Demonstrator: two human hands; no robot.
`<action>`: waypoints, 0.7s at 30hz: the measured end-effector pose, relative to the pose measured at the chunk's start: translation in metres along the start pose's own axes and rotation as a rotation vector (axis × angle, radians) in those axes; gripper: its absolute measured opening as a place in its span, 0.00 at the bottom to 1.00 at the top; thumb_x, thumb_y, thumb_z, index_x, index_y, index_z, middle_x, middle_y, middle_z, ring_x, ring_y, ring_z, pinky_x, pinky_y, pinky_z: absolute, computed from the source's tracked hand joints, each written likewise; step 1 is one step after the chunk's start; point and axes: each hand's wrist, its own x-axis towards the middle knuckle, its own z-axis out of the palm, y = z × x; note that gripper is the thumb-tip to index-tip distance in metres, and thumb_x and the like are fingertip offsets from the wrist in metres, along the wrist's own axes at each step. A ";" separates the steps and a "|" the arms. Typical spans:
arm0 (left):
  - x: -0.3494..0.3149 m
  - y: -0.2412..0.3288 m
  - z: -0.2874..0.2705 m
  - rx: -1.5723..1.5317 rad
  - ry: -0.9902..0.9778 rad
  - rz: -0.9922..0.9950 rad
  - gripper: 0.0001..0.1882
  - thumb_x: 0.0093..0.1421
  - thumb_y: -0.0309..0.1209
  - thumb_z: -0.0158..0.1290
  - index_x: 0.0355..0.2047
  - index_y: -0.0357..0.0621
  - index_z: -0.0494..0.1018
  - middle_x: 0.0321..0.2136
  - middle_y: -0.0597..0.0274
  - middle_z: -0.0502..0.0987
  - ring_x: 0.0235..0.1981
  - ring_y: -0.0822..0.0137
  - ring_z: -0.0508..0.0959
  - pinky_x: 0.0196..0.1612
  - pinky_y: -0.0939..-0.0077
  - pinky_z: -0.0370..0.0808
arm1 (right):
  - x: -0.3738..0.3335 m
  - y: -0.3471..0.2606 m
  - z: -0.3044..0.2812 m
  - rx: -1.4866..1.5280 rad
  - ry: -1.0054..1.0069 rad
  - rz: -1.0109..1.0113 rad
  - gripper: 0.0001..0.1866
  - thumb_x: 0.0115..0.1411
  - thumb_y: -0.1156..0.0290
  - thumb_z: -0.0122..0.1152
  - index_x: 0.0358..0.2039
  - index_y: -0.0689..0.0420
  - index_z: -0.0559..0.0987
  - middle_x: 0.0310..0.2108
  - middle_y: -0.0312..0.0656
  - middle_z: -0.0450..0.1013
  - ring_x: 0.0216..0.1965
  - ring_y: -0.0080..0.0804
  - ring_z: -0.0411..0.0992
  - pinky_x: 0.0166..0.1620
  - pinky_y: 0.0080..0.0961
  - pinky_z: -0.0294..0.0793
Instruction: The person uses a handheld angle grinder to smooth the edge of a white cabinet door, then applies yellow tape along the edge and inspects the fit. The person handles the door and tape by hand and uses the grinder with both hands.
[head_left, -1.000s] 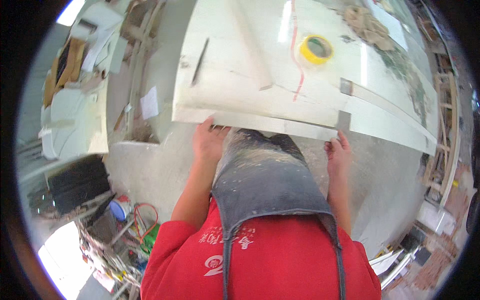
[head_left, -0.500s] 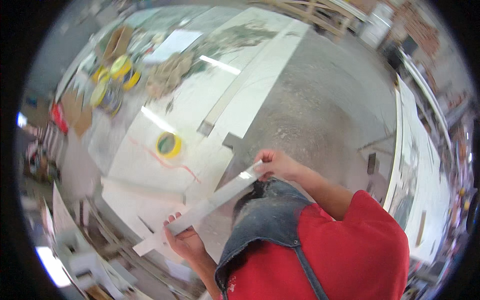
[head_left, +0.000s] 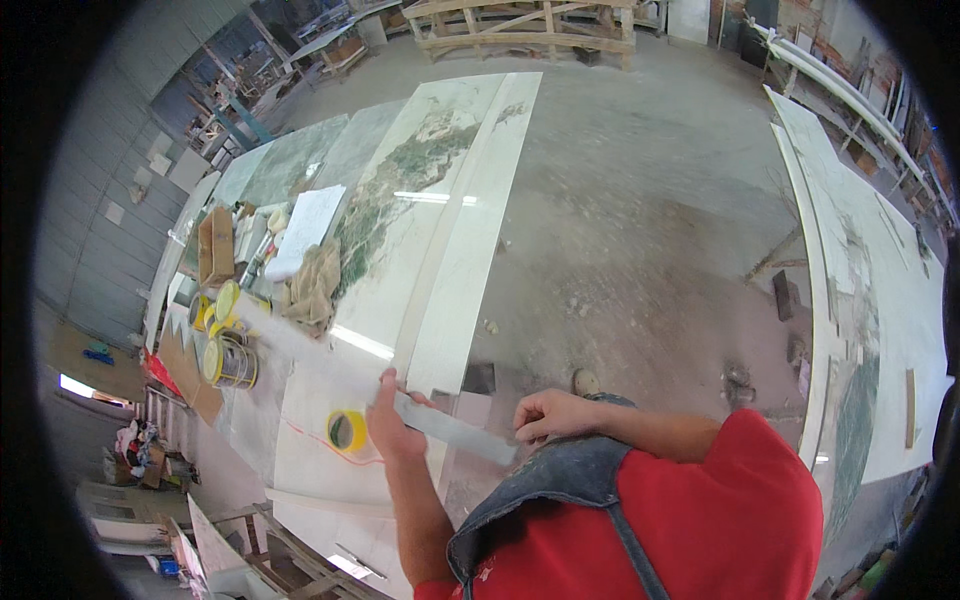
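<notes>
My left hand (head_left: 395, 425) grips a long, narrow, pale strip (head_left: 455, 432) around its middle. The strip lies slantwise in front of me; its far left part is smeared by motion. Close to the strip's right end is my right hand (head_left: 558, 415), its fingers curled, with nothing visible in them and a small gap to the strip. Left of my left hand, a round yellow tub (head_left: 347, 430) with a dark inside sits on a white slab (head_left: 310, 415), beside a wavy red line.
Yellow-rimmed cans (head_left: 230, 360), a crumpled brown cloth (head_left: 314, 288), white paper (head_left: 308, 228) and a cardboard box (head_left: 215, 245) lie on the slabs at left. Another green-veined slab (head_left: 905, 330) stands at right. A wooden frame (head_left: 520, 28) is at the back.
My right hand has let go of the strip's end and curled. My left hand has moved up and right, now around the strip's middle, and the strip has turned. The view has shifted too.
</notes>
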 end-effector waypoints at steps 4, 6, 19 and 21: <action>0.089 0.021 0.032 0.563 0.019 0.125 0.16 0.58 0.32 0.62 0.43 0.38 0.74 0.27 0.60 0.74 0.21 0.63 0.77 0.25 0.63 0.76 | -0.018 -0.039 -0.081 -0.018 0.233 -0.029 0.08 0.63 0.72 0.68 0.39 0.60 0.80 0.34 0.35 0.79 0.35 0.21 0.76 0.39 0.20 0.76; 0.145 0.021 0.041 0.896 0.015 0.196 0.19 0.55 0.33 0.64 0.43 0.35 0.75 0.30 0.56 0.77 0.23 0.60 0.79 0.29 0.60 0.79 | -0.029 -0.023 -0.138 0.110 0.381 -0.094 0.07 0.63 0.72 0.67 0.39 0.60 0.80 0.34 0.35 0.79 0.34 0.21 0.76 0.38 0.20 0.76; 0.423 -0.049 0.053 1.166 -0.212 0.198 0.29 0.54 0.27 0.59 0.55 0.21 0.70 0.45 0.39 0.79 0.42 0.49 0.78 0.44 0.58 0.75 | -0.135 -0.035 -0.327 0.307 1.070 -0.091 0.04 0.61 0.75 0.66 0.34 0.60 0.79 0.27 0.36 0.76 0.29 0.22 0.74 0.32 0.23 0.75; 0.476 0.006 -0.019 1.807 -0.077 0.866 0.36 0.56 0.30 0.57 0.63 0.23 0.65 0.54 0.38 0.75 0.45 0.54 0.78 0.39 0.64 0.80 | -0.109 -0.060 -0.348 0.256 0.988 -0.097 0.04 0.61 0.74 0.66 0.34 0.60 0.80 0.27 0.35 0.76 0.29 0.22 0.74 0.32 0.23 0.75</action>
